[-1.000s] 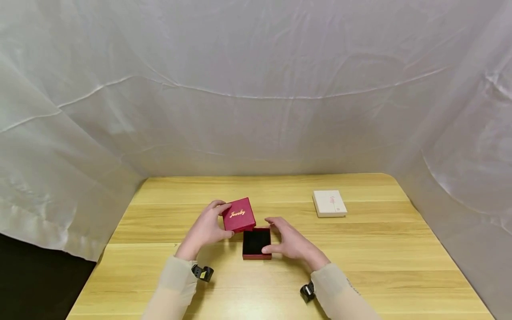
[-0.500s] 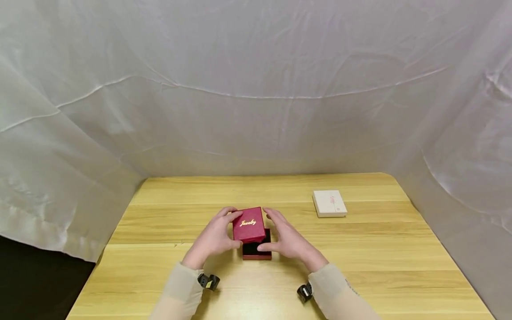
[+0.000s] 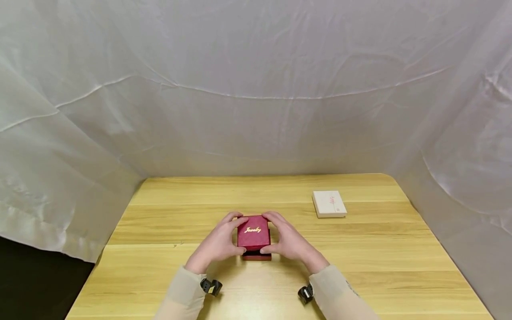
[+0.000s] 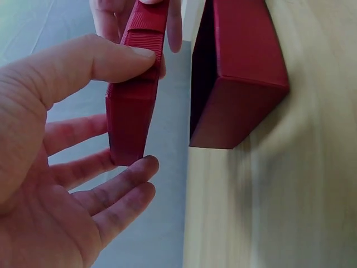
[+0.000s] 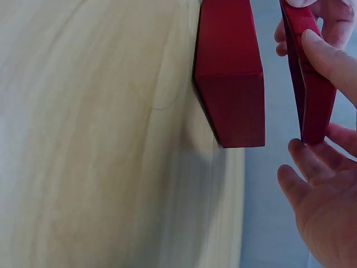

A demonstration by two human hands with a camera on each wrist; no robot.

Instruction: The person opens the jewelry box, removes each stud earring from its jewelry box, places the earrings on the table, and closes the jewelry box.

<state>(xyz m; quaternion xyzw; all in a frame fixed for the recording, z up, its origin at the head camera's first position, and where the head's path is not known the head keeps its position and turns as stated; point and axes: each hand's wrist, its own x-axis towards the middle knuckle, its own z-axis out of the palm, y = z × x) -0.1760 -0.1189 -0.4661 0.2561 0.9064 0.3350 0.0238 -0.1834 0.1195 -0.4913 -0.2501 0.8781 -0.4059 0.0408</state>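
Note:
Both hands hold a dark red box lid with gold "Jewelry" lettering (image 3: 252, 235) over its open box base (image 3: 257, 257). My left hand (image 3: 220, 241) grips the lid's left side between thumb and fingers. On the other side, my right hand (image 3: 291, 241) pinches the right edge, its thumb on the front wall. In the left wrist view, a gap separates the lid (image 4: 131, 120) from the base (image 4: 251, 67), which stands on the table. A ribbed ribbon band runs on the lid's front wall. From above, the lid covers most of the base's black inside.
A white box with pink print (image 3: 330, 203) lies toward the back right of the wooden table (image 3: 360, 258). Pale cloth (image 3: 256, 133) hangs behind the table and along both sides. Each wrist wears a small black camera.
My left hand has carried the lid right and toward me, from beside the base to over it. My right hand has left the base's edge and now holds the lid too.

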